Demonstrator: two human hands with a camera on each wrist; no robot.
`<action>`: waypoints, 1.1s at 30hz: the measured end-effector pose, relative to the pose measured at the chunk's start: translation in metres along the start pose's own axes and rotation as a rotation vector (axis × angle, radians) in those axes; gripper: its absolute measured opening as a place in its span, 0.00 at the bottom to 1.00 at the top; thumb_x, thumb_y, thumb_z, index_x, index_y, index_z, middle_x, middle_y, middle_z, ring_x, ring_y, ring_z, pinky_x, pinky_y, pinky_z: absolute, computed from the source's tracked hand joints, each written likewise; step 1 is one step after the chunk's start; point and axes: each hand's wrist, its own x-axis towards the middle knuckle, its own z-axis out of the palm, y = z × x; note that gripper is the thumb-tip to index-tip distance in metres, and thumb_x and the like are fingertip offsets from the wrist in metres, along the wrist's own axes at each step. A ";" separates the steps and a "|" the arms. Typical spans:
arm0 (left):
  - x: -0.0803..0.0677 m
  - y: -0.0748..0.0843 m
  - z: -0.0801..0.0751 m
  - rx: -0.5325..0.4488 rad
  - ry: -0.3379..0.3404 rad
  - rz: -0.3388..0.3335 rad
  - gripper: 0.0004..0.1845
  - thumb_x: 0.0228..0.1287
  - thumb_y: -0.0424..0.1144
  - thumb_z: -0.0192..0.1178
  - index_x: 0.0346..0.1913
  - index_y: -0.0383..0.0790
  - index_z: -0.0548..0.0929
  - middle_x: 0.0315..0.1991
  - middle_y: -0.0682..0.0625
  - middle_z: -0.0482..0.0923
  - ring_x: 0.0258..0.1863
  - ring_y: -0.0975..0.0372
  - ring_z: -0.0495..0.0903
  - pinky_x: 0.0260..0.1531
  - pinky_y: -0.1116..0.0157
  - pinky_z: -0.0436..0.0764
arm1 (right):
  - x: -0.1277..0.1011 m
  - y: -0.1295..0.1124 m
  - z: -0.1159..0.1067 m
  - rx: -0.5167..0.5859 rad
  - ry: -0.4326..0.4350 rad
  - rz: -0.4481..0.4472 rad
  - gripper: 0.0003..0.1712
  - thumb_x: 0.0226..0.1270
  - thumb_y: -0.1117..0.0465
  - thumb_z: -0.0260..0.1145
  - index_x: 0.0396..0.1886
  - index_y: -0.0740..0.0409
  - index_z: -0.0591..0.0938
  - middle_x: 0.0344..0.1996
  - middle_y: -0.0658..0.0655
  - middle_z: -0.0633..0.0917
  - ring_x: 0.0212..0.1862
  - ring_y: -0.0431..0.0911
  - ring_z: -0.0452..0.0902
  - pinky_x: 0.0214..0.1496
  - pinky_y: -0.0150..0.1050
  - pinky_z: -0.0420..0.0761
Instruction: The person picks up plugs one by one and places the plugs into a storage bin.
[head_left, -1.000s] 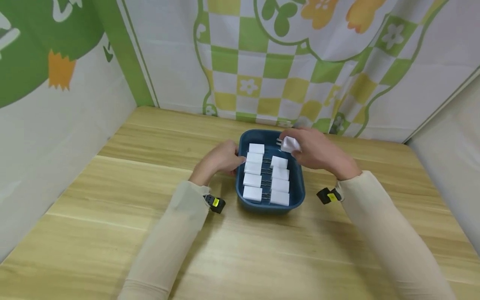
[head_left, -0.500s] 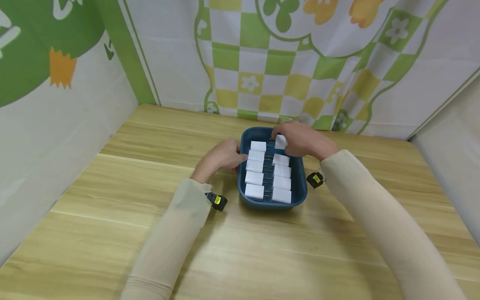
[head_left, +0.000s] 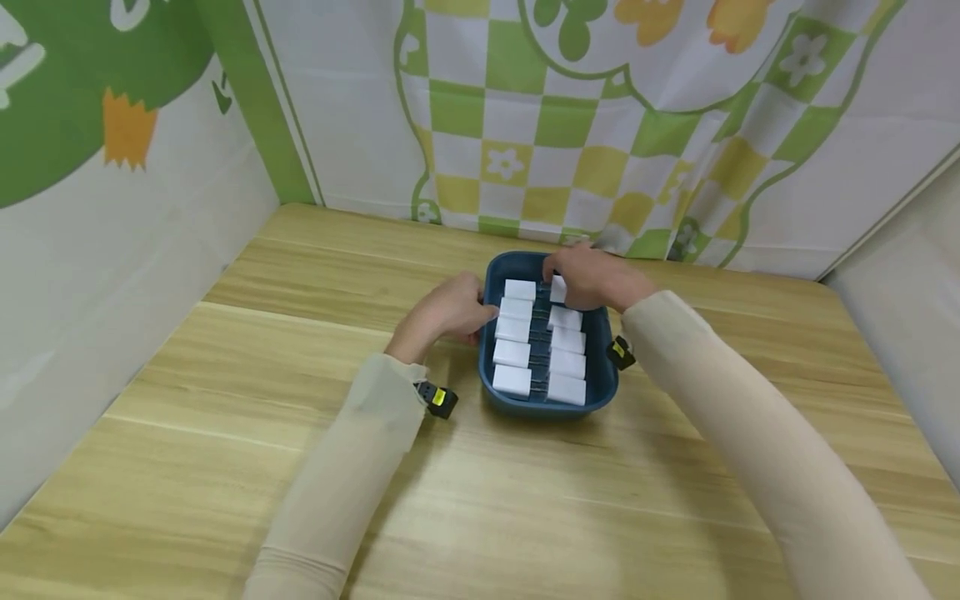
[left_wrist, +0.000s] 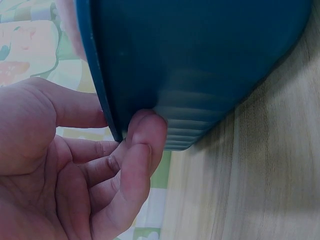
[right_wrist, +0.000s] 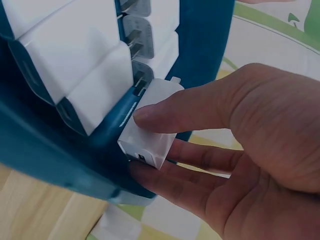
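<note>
A dark blue plastic bin holds white plug-in chargers in two columns, a left column and a right column, with metal prongs facing inward. My left hand grips the bin's left rim; in the left wrist view the thumb is over the edge and curled fingers press the outer wall. At the far end of the right column my right hand pinches a charger between thumb and fingers. A small port shows on that charger's end, low inside the bin beside other chargers.
The bin stands on a wooden table toward its back edge. Behind it hangs a green, yellow and white checked curtain. A printed cloth wall bounds the left side. Black cameras sit at both wrists.
My right hand has moved left and down into the bin, bringing the charger from above the right rim to the far end of the right column. My left hand keeps its grip on the rim.
</note>
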 end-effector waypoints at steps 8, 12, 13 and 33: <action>0.001 0.001 -0.001 -0.003 -0.012 -0.002 0.15 0.74 0.38 0.57 0.33 0.31 0.85 0.24 0.44 0.83 0.22 0.56 0.84 0.25 0.64 0.82 | 0.007 0.002 0.005 0.004 -0.015 0.016 0.28 0.65 0.75 0.64 0.65 0.57 0.78 0.62 0.64 0.77 0.55 0.54 0.75 0.54 0.51 0.79; 0.001 0.001 -0.002 0.006 -0.013 -0.001 0.15 0.74 0.38 0.57 0.34 0.30 0.85 0.24 0.45 0.83 0.21 0.57 0.83 0.24 0.65 0.82 | 0.011 0.003 0.006 -0.018 -0.019 0.003 0.27 0.65 0.75 0.63 0.64 0.57 0.78 0.61 0.64 0.78 0.52 0.53 0.77 0.52 0.49 0.80; 0.001 0.001 -0.002 0.008 -0.013 -0.002 0.15 0.74 0.38 0.57 0.34 0.30 0.85 0.24 0.45 0.83 0.21 0.57 0.83 0.24 0.65 0.82 | 0.012 0.003 0.006 -0.021 -0.022 0.001 0.27 0.65 0.75 0.63 0.64 0.57 0.78 0.61 0.64 0.78 0.51 0.52 0.77 0.52 0.48 0.81; -0.001 0.001 -0.002 -0.010 -0.019 -0.031 0.13 0.75 0.38 0.57 0.37 0.30 0.85 0.28 0.43 0.84 0.22 0.59 0.82 0.27 0.63 0.85 | 0.021 0.000 0.005 -0.016 -0.073 0.035 0.24 0.68 0.65 0.61 0.64 0.56 0.79 0.60 0.62 0.79 0.51 0.52 0.76 0.51 0.49 0.78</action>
